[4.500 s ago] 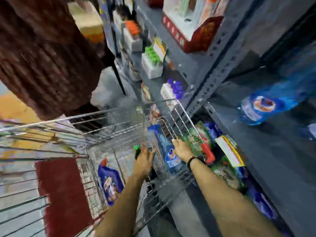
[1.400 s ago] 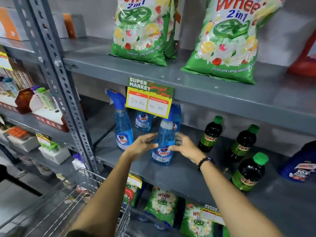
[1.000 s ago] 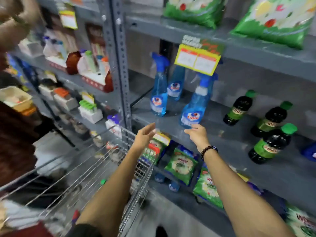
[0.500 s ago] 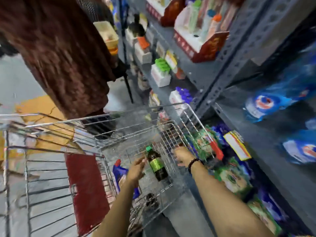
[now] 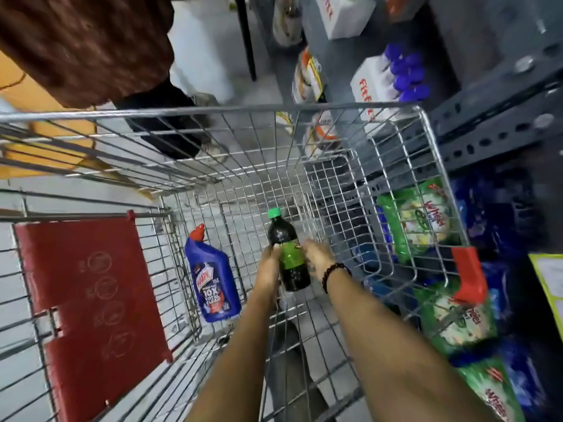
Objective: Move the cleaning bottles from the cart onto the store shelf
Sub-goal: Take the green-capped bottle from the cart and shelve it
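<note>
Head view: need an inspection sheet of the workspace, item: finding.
Surface: wire cart, basket floor mostly bare.
Job's things: dark bottle with green cap, between both hands; blue bottle with red cap lying against the cart's left side.
Clutter: red flap on the cart's seat.
Grippers: left hand and right hand on the dark bottle.
Cables: nothing seen.
Surroundings: grey shelf on the right, green bags low down, a person standing ahead.
</note>
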The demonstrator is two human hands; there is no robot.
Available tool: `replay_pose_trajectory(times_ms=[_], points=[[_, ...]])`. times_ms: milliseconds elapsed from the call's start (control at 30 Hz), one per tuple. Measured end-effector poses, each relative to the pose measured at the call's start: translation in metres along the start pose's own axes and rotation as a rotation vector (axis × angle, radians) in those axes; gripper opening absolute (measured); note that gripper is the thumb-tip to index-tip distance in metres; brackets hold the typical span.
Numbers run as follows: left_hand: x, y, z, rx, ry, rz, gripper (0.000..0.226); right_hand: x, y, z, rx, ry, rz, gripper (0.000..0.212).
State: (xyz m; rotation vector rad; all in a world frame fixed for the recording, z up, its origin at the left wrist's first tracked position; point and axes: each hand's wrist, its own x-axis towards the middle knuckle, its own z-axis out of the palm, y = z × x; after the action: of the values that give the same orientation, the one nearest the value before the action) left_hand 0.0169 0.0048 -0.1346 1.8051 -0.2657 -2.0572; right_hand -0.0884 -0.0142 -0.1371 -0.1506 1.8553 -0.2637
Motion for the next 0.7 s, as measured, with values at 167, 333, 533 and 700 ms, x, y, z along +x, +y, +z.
replay_pose_trajectory(times_ms=[167,333,533,700], points=[[-0.002,-0.001,-0.010,0.060,0.026,-0.024,0.026,-0.010,0.000,0.006,-0.028,-0.109,0.058,0.033],[-0.021,-0.002,-0.041,0.069,-0.025,-0.013,0.019,-0.039,-0.002,0.007,-0.101,-0.172,0.033,0.039],[-0.074,0.025,-0.064,0.056,-0.203,0.105,0.030,-0.099,-0.016,-0.013,0.016,-0.312,-0.132,0.022],[-0.131,0.074,-0.060,0.251,-0.454,0.192,0.020,-0.172,-0.010,-0.046,0.206,-0.341,-0.385,0.025]])
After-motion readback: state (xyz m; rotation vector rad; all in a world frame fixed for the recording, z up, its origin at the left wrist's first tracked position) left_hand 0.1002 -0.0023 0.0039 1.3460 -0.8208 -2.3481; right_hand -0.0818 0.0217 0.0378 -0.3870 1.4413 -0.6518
